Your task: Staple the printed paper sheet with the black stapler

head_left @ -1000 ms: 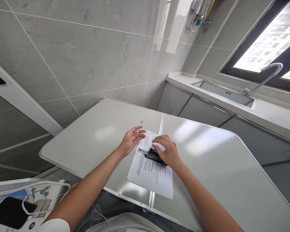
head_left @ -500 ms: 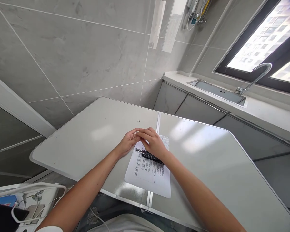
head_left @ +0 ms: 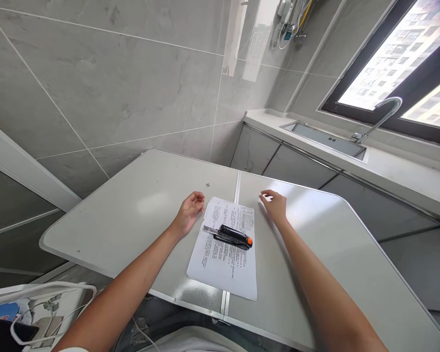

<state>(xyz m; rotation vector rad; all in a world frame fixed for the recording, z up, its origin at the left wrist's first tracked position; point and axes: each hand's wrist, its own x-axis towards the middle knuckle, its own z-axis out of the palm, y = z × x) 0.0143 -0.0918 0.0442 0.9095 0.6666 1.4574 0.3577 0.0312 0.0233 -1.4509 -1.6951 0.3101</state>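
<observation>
A black stapler [head_left: 233, 235] with an orange end lies across a printed sheet of paper [head_left: 220, 274] on the table. Its metal staple channel sticks out to the left. My left hand [head_left: 190, 211] rests just left of the paper, fingers curled in; whatever they may hold is hidden. Right of the paper, apart from it, my right hand [head_left: 276, 206] has thumb and forefinger brought together in a pinch. Anything between those tips is too small to make out. Neither hand touches the stapler.
Small dark staple pieces [head_left: 207, 185] lie on the pale folding table [head_left: 131, 234] beyond my left hand. White cables [head_left: 54, 288] and other items sit at the lower left. A counter with a sink [head_left: 326, 139] and tap [head_left: 384, 117] runs along the right.
My hands were together over the paper and have parted. The right hand moved right, the left slightly left and down. The stapler now shows fully.
</observation>
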